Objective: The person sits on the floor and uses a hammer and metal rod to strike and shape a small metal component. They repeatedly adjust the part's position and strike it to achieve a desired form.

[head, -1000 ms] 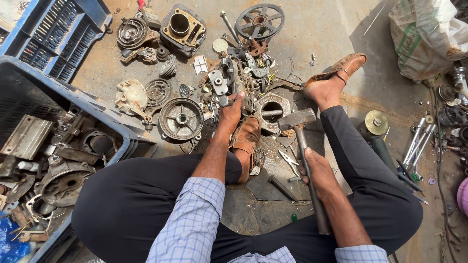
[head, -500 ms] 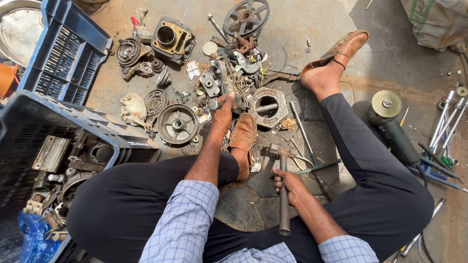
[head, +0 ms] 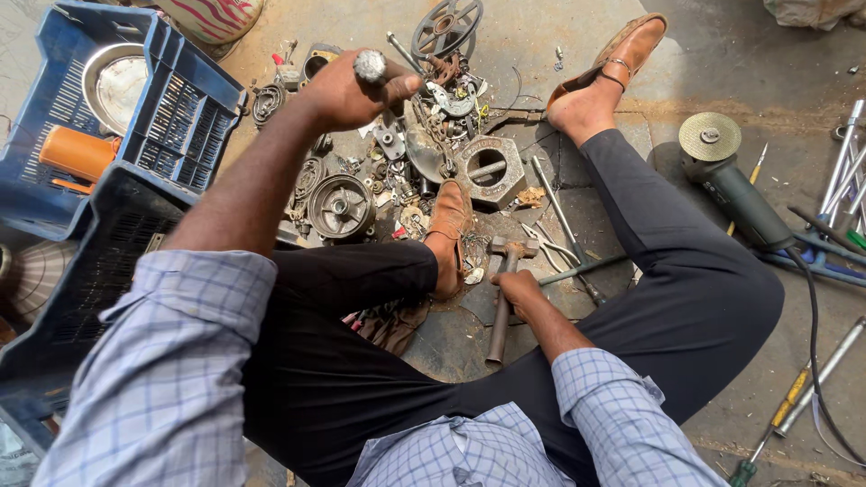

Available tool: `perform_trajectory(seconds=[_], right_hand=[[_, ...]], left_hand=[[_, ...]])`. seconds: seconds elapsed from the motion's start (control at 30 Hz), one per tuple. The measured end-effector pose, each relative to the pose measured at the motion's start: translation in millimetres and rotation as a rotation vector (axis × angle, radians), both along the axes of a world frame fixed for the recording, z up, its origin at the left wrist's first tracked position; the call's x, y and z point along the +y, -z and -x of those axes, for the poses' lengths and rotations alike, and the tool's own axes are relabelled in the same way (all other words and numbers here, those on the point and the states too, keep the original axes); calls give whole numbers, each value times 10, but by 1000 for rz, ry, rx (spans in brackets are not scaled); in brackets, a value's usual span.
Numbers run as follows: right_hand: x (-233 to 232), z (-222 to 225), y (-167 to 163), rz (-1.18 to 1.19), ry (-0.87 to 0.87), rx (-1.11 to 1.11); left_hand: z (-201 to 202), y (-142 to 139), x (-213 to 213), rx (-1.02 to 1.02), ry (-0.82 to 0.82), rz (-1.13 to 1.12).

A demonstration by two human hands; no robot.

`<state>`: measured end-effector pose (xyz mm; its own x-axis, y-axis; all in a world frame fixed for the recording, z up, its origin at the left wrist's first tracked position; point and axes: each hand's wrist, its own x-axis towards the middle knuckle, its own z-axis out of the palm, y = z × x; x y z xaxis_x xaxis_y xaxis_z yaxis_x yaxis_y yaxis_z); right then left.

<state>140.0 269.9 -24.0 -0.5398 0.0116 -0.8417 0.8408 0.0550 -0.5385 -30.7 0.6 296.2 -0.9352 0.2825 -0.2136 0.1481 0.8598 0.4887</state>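
- Left hand [head: 347, 90]: raised above the pile of scrap parts [head: 397, 153], fingers clenched round a small metal part [head: 370, 65] whose rounded grey end sticks out above the fist.
- Metal part: by its look solid, stiff and heavy for its size, possibly greasy; a full-fist grip round the body seems safest.
- Right hand [head: 520, 290]: low between the legs, closed on the handle of a hammer [head: 503, 298] lying on the ground; its head points toward the left hand.
- Hammer: head-heavy, rigid; best held well down the handle.
- Blue crate [head: 171, 99], left of the raised hand: holds a round metal dish and an orange cylinder.
- Dark crate [head: 108, 261], beside the left arm: contents mostly hidden.
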Motion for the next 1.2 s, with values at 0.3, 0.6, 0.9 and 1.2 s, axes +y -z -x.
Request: perform_trajectory(seconds=[0.3, 0.6, 0.9, 1.2], right_hand=[[36, -94, -21, -46, -107, 37], [209, -117, 94, -25, -160, -33], [195, 28, -185, -444, -673, -10], [-415, 475, -605, -403, -789, 873]], left_hand=[[-196, -489, -118, -54, 26, 79], [115, 1513, -315, -119, -290, -374], [-214, 2661, -316, -312, -399, -505], [-729, 2823, 206, -939, -303, -815]])
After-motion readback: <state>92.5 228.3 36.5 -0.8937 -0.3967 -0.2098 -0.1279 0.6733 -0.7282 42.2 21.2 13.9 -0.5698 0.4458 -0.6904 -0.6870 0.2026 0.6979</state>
